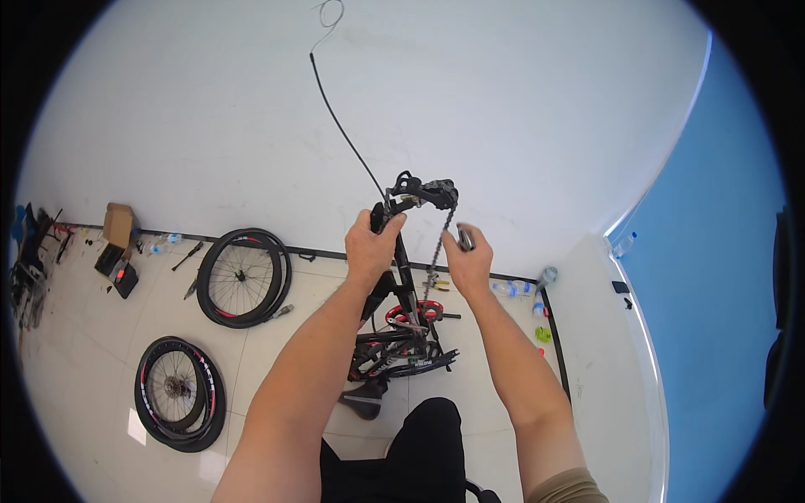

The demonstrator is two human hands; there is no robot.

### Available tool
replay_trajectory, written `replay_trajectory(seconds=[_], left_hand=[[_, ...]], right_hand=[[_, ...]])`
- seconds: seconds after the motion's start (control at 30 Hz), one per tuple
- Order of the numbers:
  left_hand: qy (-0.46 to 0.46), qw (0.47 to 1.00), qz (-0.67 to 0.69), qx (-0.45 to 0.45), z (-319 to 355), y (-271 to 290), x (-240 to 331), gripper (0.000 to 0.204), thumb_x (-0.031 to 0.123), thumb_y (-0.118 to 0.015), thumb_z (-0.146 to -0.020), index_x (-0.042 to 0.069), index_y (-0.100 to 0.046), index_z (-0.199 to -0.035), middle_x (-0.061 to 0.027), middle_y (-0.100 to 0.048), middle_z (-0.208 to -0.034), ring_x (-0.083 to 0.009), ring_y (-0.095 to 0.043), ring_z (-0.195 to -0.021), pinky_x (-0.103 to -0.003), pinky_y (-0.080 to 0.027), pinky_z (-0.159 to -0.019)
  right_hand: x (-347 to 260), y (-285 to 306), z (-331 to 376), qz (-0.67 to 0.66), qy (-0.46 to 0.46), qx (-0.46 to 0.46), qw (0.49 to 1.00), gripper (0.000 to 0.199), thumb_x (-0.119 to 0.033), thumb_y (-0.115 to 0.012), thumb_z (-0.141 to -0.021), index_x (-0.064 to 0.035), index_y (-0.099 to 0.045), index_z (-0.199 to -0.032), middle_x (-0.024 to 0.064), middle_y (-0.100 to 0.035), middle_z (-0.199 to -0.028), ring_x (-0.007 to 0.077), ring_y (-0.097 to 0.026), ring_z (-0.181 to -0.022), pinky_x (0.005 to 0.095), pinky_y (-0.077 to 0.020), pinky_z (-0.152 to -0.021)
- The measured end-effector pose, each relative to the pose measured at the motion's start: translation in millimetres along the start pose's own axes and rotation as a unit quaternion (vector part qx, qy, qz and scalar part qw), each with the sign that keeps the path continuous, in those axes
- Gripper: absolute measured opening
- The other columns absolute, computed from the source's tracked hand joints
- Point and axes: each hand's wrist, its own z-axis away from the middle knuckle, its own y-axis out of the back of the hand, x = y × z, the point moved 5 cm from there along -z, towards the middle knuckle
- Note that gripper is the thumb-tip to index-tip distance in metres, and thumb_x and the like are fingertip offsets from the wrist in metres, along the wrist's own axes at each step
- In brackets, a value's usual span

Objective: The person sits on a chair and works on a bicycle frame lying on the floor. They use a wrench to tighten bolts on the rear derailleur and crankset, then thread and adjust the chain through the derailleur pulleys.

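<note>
A black bicycle frame [403, 267] stands up in front of me with its rear end at the top. My left hand [372, 250] is closed round that upper end, just below the rear derailleur [436, 194]. From the derailleur a chain [436, 255] hangs down to the red chainring [431, 309]. A black cable housing [340, 126] rises from the same end, a thin bare wire curling out of its tip. Just right of the chain, my right hand [470, 261] is closed on a small dark metal tool [465, 237]; its exact kind is unclear.
Two wheels with tyres [283, 281] [221, 394] lie on the tiled floor at left. Beyond them are an open cardboard box [117, 225] and a black case [126, 279]. Plastic bottles [508, 288] and yellow-handled pliers [438, 286] lie by the white wall.
</note>
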Motion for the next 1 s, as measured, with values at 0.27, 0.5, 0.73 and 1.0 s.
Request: replay_trajectory(seconds=[0.27, 0.5, 0.73, 1.0], left_hand=[[0.009, 1.000, 0.002, -0.010, 0, 2, 5, 0.039, 0.040, -0.077, -0.084, 0.004, -0.061, -0.083, -0.0040, -0.062, -0.072, -0.0153, -0.054, -0.068, -0.034, -0.046, -0.066], [0.008, 1.000, 0.001, -0.012, -1, 2, 3, 0.041, 0.041, -0.077, -0.084, 0.004, -0.060, -0.082, -0.0038, -0.061, -0.070, -0.0154, -0.053, -0.066, -0.033, -0.046, -0.064], [0.006, 1.000, 0.011, -0.004, 1, 1, 4, 0.040, 0.039, -0.078, -0.083, 0.003, -0.061, -0.082, -0.0043, -0.062, -0.070, -0.0139, -0.054, -0.067, -0.033, -0.047, -0.064], [-0.017, 1.000, 0.012, 0.002, 1, 0, 4, 0.046, 0.045, -0.077, -0.081, 0.002, -0.062, -0.084, -0.0083, -0.066, -0.074, -0.0183, -0.059, -0.068, -0.036, -0.049, -0.067]], right_hand=[[-30, -4, -24, 0.030, -0.027, -0.051, 0.998, 0.022, -0.019, -0.067, -0.090, 0.0026, -0.063, -0.088, 0.0140, -0.062, -0.065, 0.0239, -0.057, -0.056, 0.0393, -0.0466, -0.058], [5, -9, -4, 0.062, -0.036, -0.067, 0.995, 0.023, -0.019, -0.068, -0.088, 0.0031, -0.063, -0.085, 0.0187, -0.062, -0.066, 0.0299, -0.058, -0.057, 0.0414, -0.0471, -0.059], [2, -8, 0, -0.019, -0.033, -0.036, 0.999, 0.027, -0.022, -0.073, -0.085, 0.0016, -0.067, -0.097, 0.0064, -0.061, -0.065, 0.0150, -0.053, -0.057, 0.0357, -0.0456, -0.057], [-25, -6, -26, 0.037, 0.016, -0.017, 0.999, 0.022, -0.019, -0.068, -0.090, 0.0031, -0.063, -0.089, 0.0135, -0.060, -0.065, 0.0230, -0.054, -0.056, 0.0393, -0.0457, -0.058]])
